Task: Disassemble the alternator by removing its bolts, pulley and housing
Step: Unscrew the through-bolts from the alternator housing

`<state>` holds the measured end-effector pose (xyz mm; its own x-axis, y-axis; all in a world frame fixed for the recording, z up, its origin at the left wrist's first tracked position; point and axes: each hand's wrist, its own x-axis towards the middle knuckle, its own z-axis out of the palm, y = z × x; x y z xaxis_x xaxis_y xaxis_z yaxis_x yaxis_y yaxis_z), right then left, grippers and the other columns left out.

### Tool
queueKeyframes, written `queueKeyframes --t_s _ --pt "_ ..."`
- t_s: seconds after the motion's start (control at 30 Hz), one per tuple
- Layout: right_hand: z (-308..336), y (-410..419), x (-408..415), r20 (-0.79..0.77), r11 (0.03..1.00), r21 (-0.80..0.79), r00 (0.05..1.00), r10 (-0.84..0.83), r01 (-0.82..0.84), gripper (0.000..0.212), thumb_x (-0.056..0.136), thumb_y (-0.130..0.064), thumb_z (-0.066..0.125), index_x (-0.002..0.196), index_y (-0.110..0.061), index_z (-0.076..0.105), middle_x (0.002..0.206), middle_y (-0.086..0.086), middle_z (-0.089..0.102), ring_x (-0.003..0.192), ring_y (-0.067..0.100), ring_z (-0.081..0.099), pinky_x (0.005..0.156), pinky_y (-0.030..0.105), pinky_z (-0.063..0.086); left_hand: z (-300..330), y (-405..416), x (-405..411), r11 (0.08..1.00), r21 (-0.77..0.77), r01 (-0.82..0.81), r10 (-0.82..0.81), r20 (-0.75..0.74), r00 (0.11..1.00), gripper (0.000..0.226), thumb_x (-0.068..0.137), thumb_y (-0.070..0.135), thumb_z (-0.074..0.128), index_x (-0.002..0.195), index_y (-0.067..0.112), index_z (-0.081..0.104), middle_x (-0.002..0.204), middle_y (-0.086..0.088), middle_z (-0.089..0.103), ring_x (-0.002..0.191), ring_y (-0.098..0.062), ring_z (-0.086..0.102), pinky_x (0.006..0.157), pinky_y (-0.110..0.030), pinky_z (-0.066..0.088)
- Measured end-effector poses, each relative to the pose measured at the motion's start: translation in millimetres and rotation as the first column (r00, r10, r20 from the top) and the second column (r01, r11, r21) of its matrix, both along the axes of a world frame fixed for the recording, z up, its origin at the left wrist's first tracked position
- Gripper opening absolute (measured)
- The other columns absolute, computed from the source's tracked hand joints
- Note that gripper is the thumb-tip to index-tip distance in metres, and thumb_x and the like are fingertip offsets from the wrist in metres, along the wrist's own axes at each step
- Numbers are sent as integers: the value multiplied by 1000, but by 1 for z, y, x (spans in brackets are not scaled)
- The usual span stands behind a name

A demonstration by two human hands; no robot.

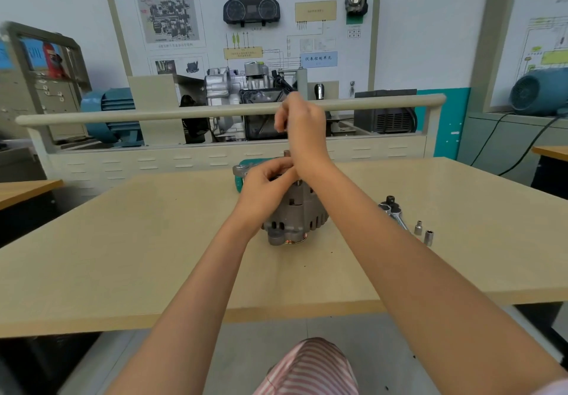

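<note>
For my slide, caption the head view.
Left hand steadies the alternator on the table; right hand lifted above it, sockets nearby.

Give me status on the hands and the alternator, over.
Left hand grips top of grey cast-metal alternator, standing on tan wooden table. Right hand raised above it, fingers curled; contents unclear. Silver ratchet and two small sockets lie right, clear.

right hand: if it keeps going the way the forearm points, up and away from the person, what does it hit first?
Probably the beige rail of the training bench behind the table. The right hand already overlaps it in the picture, though the depth between them is unclear.
</note>
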<state>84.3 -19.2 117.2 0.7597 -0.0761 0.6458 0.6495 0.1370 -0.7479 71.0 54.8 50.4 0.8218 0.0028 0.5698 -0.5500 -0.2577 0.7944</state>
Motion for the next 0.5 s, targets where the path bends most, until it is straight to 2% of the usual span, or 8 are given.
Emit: queueKeyframes --t_s 0.13,0.23,0.3,0.33,0.37,0.4,0.43,0.5 --pt "7 -3 7 -82 917 277 943 321 -288 48 91 -9 35 44 -13 40 39 -2 41 47 13 44 59 19 49 1 1 1 1000 -12 -1 1 -8 1000 19 89 16 62 86 33 71 78 21 72 79 6 65 64 -9 48" --pt "0 -1 4 -29 995 86 998 47 -44 43 90 -11 38 48 -8 45 49 0 44 58 15 45 59 22 41 2 0 0 1000 -27 -8 8 -12 1000 19 90 15 62 83 30 72 74 18 72 78 3 66 61 -10 46" --pt "-11 1 2 180 947 -175 954 -238 270 31 88 -14 41 61 -3 51 63 4 48 65 14 44 62 26 35 1 2 1 999 -28 -36 35 -21 999 30 89 5 59 68 26 68 57 18 66 58 8 60 50 -7 40" --pt "-18 1 2 315 810 -314 859 -404 496 25 87 -17 43 70 -4 55 72 4 51 73 16 46 69 28 35 1 2 2 998 -37 -58 56 -44 997 36 88 -1 56 61 22 63 47 17 60 47 8 54 44 -7 36" --pt "-23 2 2 438 590 -414 720 -539 693 21 86 -21 45 80 -5 58 84 6 54 83 20 47 80 30 34 0 3 3 996 -42 -82 78 -74 994 38 87 -6 53 58 19 57 40 15 55 40 7 50 40 -7 33" --pt "-27 3 1 526 377 -463 591 -611 802 23 85 -24 45 89 -6 59 95 8 54 91 24 47 89 33 32 0 3 4 994 -44 -103 98 -101 990 37 87 -7 52 57 16 53 37 14 52 37 7 47 37 -7 31" --pt "-29 4 0 571 246 -483 515 -639 840 28 84 -27 45 94 -6 59 100 10 53 95 27 46 94 36 29 0 2 5 992 -46 -119 113 -115 987 35 87 -6 51 58 15 51 36 13 51 36 8 46 36 -7 30" --pt "-29 5 -4 598 198 -468 473 -647 861 30 82 -29 43 95 -6 58 102 11 52 96 29 44 95 38 26 0 1 5 989 -52 -140 134 -112 985 33 89 -4 51 61 15 51 44 10 51 36 9 45 36 -8 30"
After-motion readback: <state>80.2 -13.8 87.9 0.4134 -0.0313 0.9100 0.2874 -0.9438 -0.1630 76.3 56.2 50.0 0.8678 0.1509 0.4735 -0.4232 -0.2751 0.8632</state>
